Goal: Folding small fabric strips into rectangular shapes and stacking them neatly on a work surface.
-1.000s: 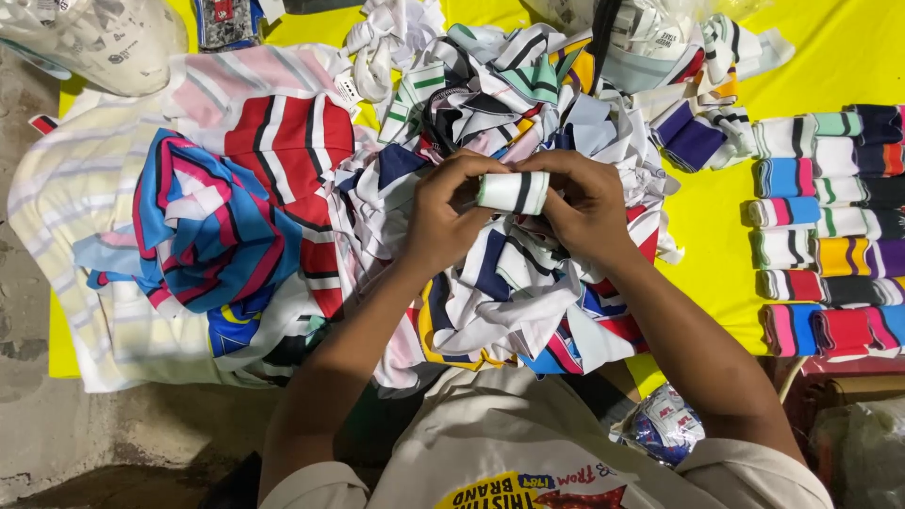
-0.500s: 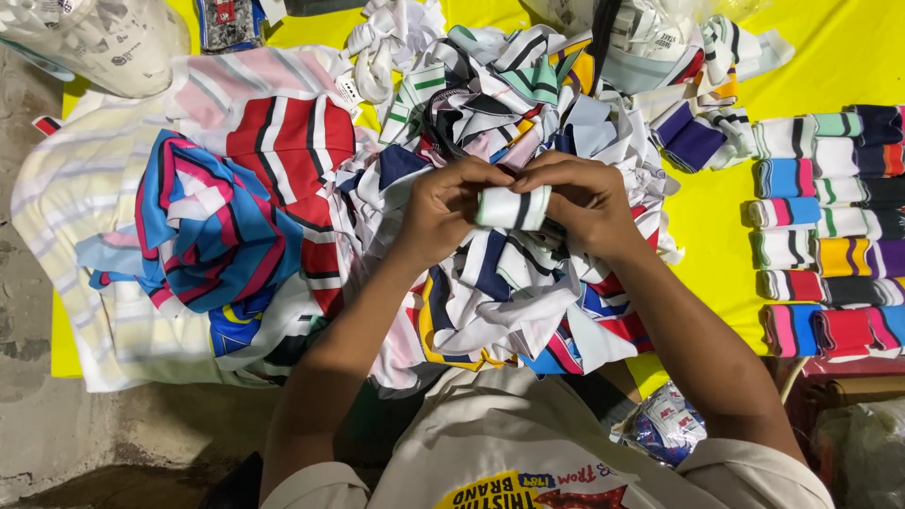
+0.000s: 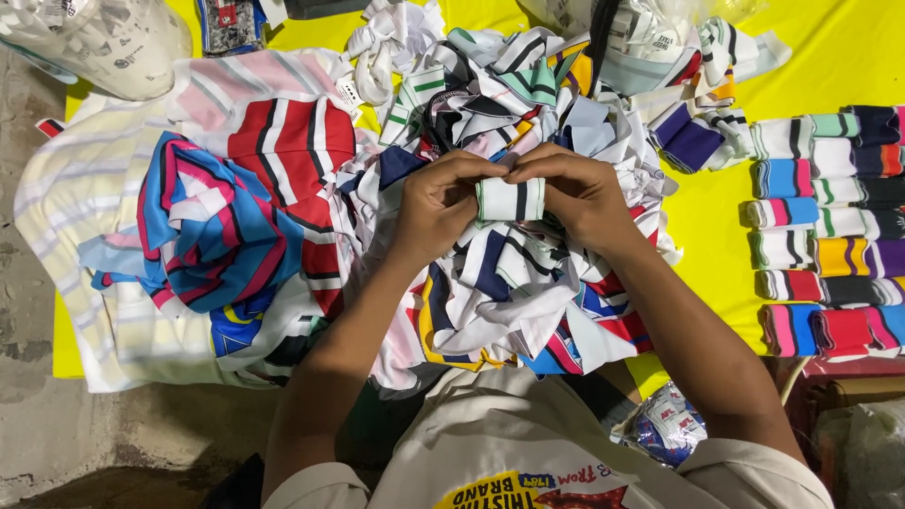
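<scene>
Both hands meet above the middle of the heap. Left hand (image 3: 438,203) curled tight around one end of a small rolled bundle of white knit fabric with a dark stripe and pale green bands (image 3: 510,199); thumb and fingertips pinch the roll's edge. Right hand (image 3: 577,193) clamped on the other end, fingers folded over the top. Only the short middle section of the roll shows between the two fists. Knuckles of both hands nearly touch above it.

The roll is held clear of, and just above, a loose heap of striped fabric strips in white, navy, red, green and yellow (image 3: 528,283), which spreads under both forearms.

Edges: heap lies on a bright yellow sheet (image 3: 707,217). To the person's left, flat striped fabric panels in red, blue-pink and pale cream (image 3: 236,188) overlap, reaching the sheet's edge by the grey concrete floor (image 3: 38,424). To the right, a bare strip of yellow separates the heap from neat rows of finished rolled striped bundles (image 3: 820,236), well apart from the hands. A crumpled plastic wrapper (image 3: 665,429) sits near the right elbow.

Roll looks compact, cylindrical, ends tucked inside the grips.
</scene>
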